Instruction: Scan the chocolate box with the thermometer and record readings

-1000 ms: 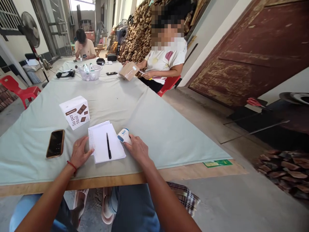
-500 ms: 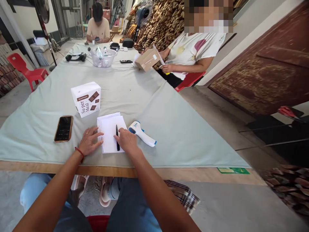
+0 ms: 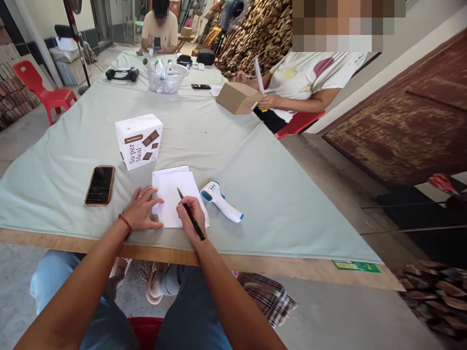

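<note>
White sheets of paper (image 3: 171,192) lie near the table's front edge, with faint writing along the left margin of one. My left hand (image 3: 143,210) rests with fingers spread at the paper's left edge. Over the lower right of the sheets, my right hand (image 3: 192,218) is closed around a black pen (image 3: 191,217), its tip pointing up and left over the page. A white and blue infrared thermometer (image 3: 223,201) lies just right of that hand. Left of the paper is a smartphone (image 3: 99,185) with a dark screen. A white "Su-per Meal" box (image 3: 140,141) stands behind the paper.
A clear plastic basin (image 3: 168,82) with bottles stands further back, near a black phone (image 3: 200,86). To the right, a seated person's hand (image 3: 270,101) is at a cardboard box (image 3: 237,97). Another person (image 3: 160,29) sits at the far end. A green card (image 3: 356,266) lies on the front edge.
My right hand has picked up the pen from the paper and now grips it in a writing hold. The cardboard box has turned in the person's hands. The view has shifted slightly.
</note>
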The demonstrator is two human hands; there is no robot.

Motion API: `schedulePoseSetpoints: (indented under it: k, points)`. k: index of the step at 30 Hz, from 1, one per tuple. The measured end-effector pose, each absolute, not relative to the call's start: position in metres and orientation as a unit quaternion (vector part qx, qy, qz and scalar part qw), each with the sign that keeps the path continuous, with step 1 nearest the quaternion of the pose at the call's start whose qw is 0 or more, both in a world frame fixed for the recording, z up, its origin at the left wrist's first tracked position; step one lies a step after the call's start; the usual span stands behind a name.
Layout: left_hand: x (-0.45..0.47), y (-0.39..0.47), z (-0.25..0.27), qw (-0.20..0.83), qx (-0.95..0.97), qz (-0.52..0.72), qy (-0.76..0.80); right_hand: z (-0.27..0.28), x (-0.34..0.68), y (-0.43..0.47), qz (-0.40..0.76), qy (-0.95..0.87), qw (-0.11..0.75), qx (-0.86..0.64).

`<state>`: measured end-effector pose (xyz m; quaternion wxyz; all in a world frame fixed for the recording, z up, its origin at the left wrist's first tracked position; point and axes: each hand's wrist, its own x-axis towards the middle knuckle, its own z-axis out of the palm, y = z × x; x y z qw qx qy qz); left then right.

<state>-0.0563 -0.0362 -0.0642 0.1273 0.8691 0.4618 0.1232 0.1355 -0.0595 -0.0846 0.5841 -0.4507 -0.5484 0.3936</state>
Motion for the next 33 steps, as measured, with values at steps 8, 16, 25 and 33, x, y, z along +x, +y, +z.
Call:
schedulePoseSetpoints:
  k: [8,16,25,33]
  points:
    - [-0.055,-0.037,-0.064,0.133,0.869,0.123,0.460,-0.067,0.141,-0.077,0.486,-0.541,0.498,-0.472]
    - [-0.053,-0.038,-0.065,0.144,0.865,0.127,0.464,-0.077,0.136,-0.081,0.421,-0.535,0.511,-0.525]
    - [-0.054,-0.038,-0.068,0.144,0.866,0.149,0.455,-0.087,0.125,-0.083,0.403,-0.569,0.480,-0.533]
    - [-0.053,-0.039,-0.067,0.143,0.866,0.147,0.456,-0.093,0.123,-0.083,0.414,-0.578,0.466,-0.527]
